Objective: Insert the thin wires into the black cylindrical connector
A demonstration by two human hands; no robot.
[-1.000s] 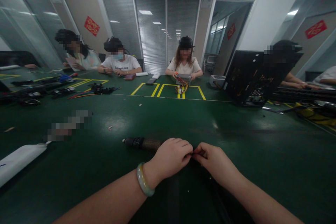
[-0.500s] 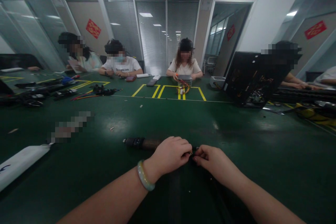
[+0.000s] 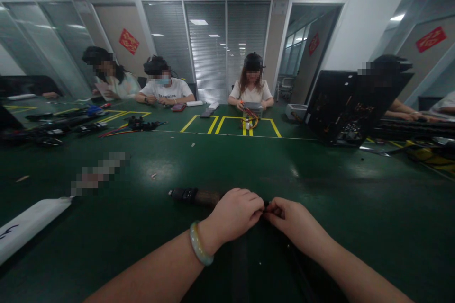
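A dark rod-shaped tool (image 3: 206, 198) with a black ribbed end and a brown middle lies on the green table (image 3: 227, 161) before me. Its right part is hidden under my left hand (image 3: 239, 212), whose fingers curl round it; a pale bangle (image 3: 201, 244) circles that wrist. My right hand (image 3: 289, 218) is closed in a pinch, with its fingertips meeting those of the left at the tool's right end. Whatever sits between the right fingertips is too small and dark to name. Below, a dark, thin strip or cable (image 3: 298, 265) runs toward me.
On the left lies a white, flat, bag-like item (image 3: 33, 227) with a blurred-out end. Black cables (image 3: 138, 123) lie further back. A black computer case (image 3: 337, 109) stands at the back right. Across the table a person (image 3: 251, 85) handles a metal box with wires (image 3: 253, 110); other people sit nearby.
The whole view has shifted slightly. My hands have come closer together at the tool's end, so the small gap between their fingertips is now nearly closed.
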